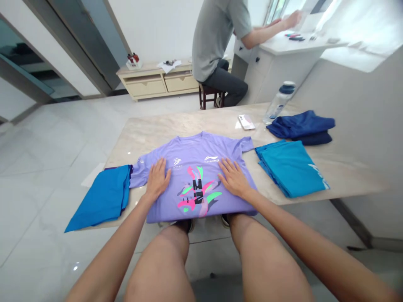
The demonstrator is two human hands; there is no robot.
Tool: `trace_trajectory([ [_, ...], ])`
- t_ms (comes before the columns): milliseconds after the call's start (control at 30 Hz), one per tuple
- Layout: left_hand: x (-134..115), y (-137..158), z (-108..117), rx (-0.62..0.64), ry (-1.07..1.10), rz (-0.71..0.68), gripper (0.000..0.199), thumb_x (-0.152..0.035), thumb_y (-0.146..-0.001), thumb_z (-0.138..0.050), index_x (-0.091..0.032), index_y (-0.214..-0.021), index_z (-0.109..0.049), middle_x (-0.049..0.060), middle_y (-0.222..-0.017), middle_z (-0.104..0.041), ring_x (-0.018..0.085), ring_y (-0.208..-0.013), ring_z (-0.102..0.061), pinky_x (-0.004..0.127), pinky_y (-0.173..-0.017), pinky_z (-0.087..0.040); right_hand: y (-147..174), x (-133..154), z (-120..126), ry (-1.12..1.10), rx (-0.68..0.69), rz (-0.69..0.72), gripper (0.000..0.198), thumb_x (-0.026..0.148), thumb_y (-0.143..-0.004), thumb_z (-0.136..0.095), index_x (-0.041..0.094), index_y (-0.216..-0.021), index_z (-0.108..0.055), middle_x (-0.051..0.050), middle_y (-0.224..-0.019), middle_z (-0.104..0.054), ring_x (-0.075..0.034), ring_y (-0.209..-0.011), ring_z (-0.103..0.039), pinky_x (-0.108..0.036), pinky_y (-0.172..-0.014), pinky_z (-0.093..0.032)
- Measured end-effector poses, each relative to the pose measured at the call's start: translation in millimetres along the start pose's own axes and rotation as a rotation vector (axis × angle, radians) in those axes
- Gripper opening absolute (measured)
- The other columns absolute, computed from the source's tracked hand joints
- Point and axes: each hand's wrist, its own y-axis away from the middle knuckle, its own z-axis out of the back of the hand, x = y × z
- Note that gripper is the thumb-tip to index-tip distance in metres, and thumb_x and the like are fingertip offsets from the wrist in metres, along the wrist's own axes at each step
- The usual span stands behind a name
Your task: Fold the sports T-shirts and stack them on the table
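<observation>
Left hand (158, 178): palm down, fingers extended and slightly parted, lying flat on the left part of a purple short-sleeved fabric T-shirt (197, 174); nothing grasped.
Right hand (234, 177): palm down, fingers spread wider, lying flat on the T-shirt's right part, beside the white chest lettering; nothing grasped.
T-shirt position: front up on a pale, marble-patterned table (141, 130), collar on the far side, lower edge at the table's near side.
Print: pink, green, black and grey shapes, between the hands.
Left of T-shirt: bright-blue folded fabric garment (100, 197), just beside the sleeve.
Right of T-shirt: teal-blue folded fabric garment with white marking (288, 165), near the other sleeve; navy-blue folded fabric garment (302, 126) behind it.
Far side of table: clear plastic bottle with blue-and-white cap (277, 105), standing beside the navy garment; pale rectangular phone (246, 122), lying flat, to its left.
Background: person in a grey short-sleeved top (214, 42), seated on a dark wooden stool (211, 91) at a white desk (302, 46); items there probably small tools or pens, but glare prevents certainty.
</observation>
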Motion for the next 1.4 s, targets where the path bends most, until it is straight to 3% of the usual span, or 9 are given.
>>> trace_trajectory([
  [233,1,61,5,0.067,-0.071,-0.055,0.070,-0.044,-0.111,-0.033,-0.012,-0.173,-0.044,0.016,-0.180,-0.040,0.034,-0.169,-0.036,0.059,-0.138,-0.028,63,5,21,0.026,0.073,0.019,0.060,0.042,-0.115,-0.045,0.013,-0.167,-0.052,-0.020,-0.176,-0.045,-0.036,-0.163,-0.040,-0.055,-0.134,-0.029],
  [367,6,69,6,0.005,-0.038,-0.056,0.070,-0.043,-0.111,-0.032,-0.009,-0.168,-0.050,0.018,-0.176,-0.047,0.035,-0.166,-0.041,0.061,-0.136,-0.030,43,-23,56,0.092,0.087,-0.137,0.042,0.031,-0.113,-0.046,0.014,-0.142,-0.070,-0.021,-0.146,-0.070,-0.035,-0.136,-0.062,-0.047,-0.120,-0.044],
  [533,11,71,2,-0.115,0.039,-0.059,0.067,-0.041,-0.111,-0.029,-0.005,-0.155,-0.064,0.022,-0.166,-0.058,0.035,-0.158,-0.053,0.059,-0.133,-0.036,-3,-81,81,0.135,0.088,-0.439,0.045,0.016,-0.107,-0.044,0.008,-0.145,-0.067,-0.024,-0.140,-0.069,-0.036,-0.131,-0.061,-0.043,-0.112,-0.046],
  [633,16,70,-6,-0.165,0.076,-0.079,0.065,-0.041,-0.110,-0.030,-0.007,-0.152,-0.067,0.022,-0.161,-0.063,0.036,-0.153,-0.057,0.059,-0.131,-0.039,-26,-100,82,0.157,0.131,-0.367,0.068,0.003,-0.094,-0.050,0.014,-0.161,-0.057,-0.020,-0.156,-0.063,-0.034,-0.139,-0.056,-0.042,-0.114,-0.044],
  [767,18,71,-12,-0.203,0.108,-0.084,0.061,-0.039,-0.108,-0.035,-0.009,-0.151,-0.068,0.022,-0.160,-0.064,0.036,-0.152,-0.058,0.059,-0.131,-0.039,-41,-105,83,0.218,0.264,-0.046,0.080,0.006,-0.092,-0.056,0.022,-0.170,-0.047,-0.016,-0.160,-0.060,-0.033,-0.143,-0.050,-0.046,-0.117,-0.039],
  [933,12,72,-9,-0.196,0.123,-0.079,0.061,-0.036,-0.105,-0.039,-0.008,-0.151,-0.066,0.024,-0.162,-0.061,0.036,-0.154,-0.056,0.057,-0.134,-0.033,-27,-104,103,0.462,0.302,0.113,0.036,0.019,-0.102,-0.054,0.013,-0.128,-0.079,-0.022,-0.129,-0.072,-0.037,-0.130,-0.056,-0.051,-0.115,-0.036],
  [1033,11,71,-8,-0.197,0.124,-0.071,0.062,-0.038,-0.105,-0.037,-0.007,-0.151,-0.066,0.024,-0.162,-0.062,0.037,-0.153,-0.056,0.057,-0.134,-0.033,-12,-105,121,0.481,0.383,0.134,0.033,0.030,-0.105,-0.056,0.014,-0.101,-0.085,-0.021,-0.106,-0.078,-0.037,-0.121,-0.061,-0.052,-0.116,-0.034],
  [1167,12,69,-11,-0.197,0.133,-0.069,0.061,-0.039,-0.104,-0.035,-0.012,-0.150,-0.067,0.021,-0.161,-0.063,0.035,-0.153,-0.057,0.057,-0.134,-0.034,-9,-106,134,0.413,0.345,-0.156,0.043,0.039,-0.108,-0.054,0.015,-0.092,-0.085,-0.022,-0.106,-0.080,-0.039,-0.122,-0.064,-0.050,-0.114,-0.037],
  [1400,3,75,3,-0.181,0.099,-0.032,0.058,-0.033,-0.104,-0.037,-0.013,-0.150,-0.067,0.021,-0.160,-0.064,0.036,-0.153,-0.057,0.061,-0.133,-0.037,-37,-97,107,0.305,0.187,-0.477,0.050,0.041,-0.109,-0.059,0.010,-0.147,-0.066,-0.030,-0.150,-0.062,-0.044,-0.141,-0.055,-0.055,-0.112,-0.046],
])
